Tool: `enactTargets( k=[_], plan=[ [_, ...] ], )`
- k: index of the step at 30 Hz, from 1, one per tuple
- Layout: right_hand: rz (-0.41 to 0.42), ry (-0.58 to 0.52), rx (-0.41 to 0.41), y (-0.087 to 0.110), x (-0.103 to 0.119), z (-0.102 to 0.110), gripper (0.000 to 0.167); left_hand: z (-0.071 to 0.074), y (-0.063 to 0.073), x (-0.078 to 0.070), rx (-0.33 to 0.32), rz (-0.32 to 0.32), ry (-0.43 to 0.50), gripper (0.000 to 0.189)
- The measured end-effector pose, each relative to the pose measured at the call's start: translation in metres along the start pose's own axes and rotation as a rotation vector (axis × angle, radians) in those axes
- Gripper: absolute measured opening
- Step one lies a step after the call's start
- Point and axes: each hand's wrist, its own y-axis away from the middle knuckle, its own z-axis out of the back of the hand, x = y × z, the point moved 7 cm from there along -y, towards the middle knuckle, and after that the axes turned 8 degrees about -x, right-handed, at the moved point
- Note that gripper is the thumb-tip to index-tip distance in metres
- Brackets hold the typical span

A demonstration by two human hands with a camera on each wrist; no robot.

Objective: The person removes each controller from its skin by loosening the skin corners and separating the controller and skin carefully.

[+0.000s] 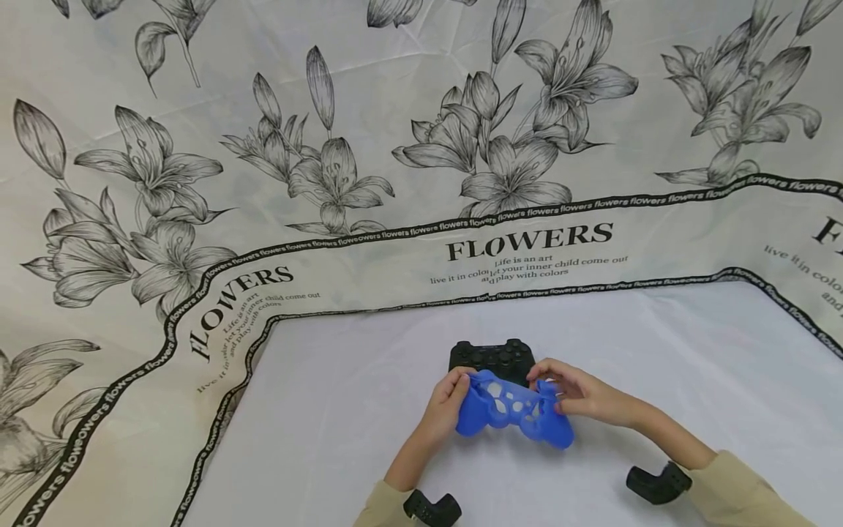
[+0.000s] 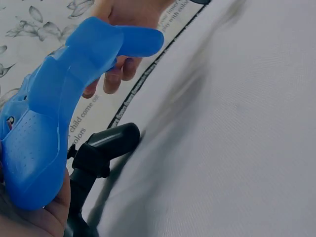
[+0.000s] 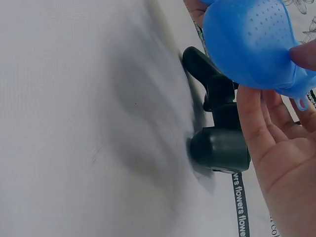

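Note:
Both hands hold a blue silicone controller cover [image 1: 516, 407] above the table, in front of a black game controller [image 1: 492, 357]. My left hand [image 1: 446, 401] grips the cover's left end, thumb on top. At the other end my right hand [image 1: 588, 395] pinches the cover between thumb and fingers. Seen from the left wrist, the cover [image 2: 42, 116] is curved and hollow, with button openings along one side. In the right wrist view, a dotted grip of the cover [image 3: 252, 42] lies between the thumb and fingers of the right hand [image 3: 291, 163]. The controller [image 3: 217, 118] rests on the table behind.
A white cloth [image 1: 329, 410] covers the tabletop. Its printed border [image 1: 527, 252] carries black lettering, and a flower-patterned cloth [image 1: 369, 146] rises behind. Black wrist mounts [image 1: 658, 483] sit on both forearms near the beige sleeves [image 1: 744, 490].

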Motion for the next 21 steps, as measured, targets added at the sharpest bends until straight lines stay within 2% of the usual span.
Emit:
enactTargets(
  k=[5,11,16,21],
  plan=[
    [-0.06,-0.008,-0.022,0.0045,-0.0041,0.0026,0.037,0.0016,0.0018,0.0012,0.014,-0.004,-0.014,0.035],
    [-0.027,-0.031,-0.036,0.0047,-0.0036,-0.0005,0.032,0.0009,0.0004,0.0003,0.016,-0.029,-0.022,0.033],
    [-0.049,0.058,-0.11,0.0042,-0.0062,0.0004,0.024,-0.0018,-0.0011,-0.0006,0.023,-0.021,-0.025,0.032],
    [-0.085,0.2,-0.199,0.0049,-0.0073,0.0061,0.019,-0.0059,-0.0024,-0.0061,0.041,-0.039,-0.03,0.033]
  ],
)
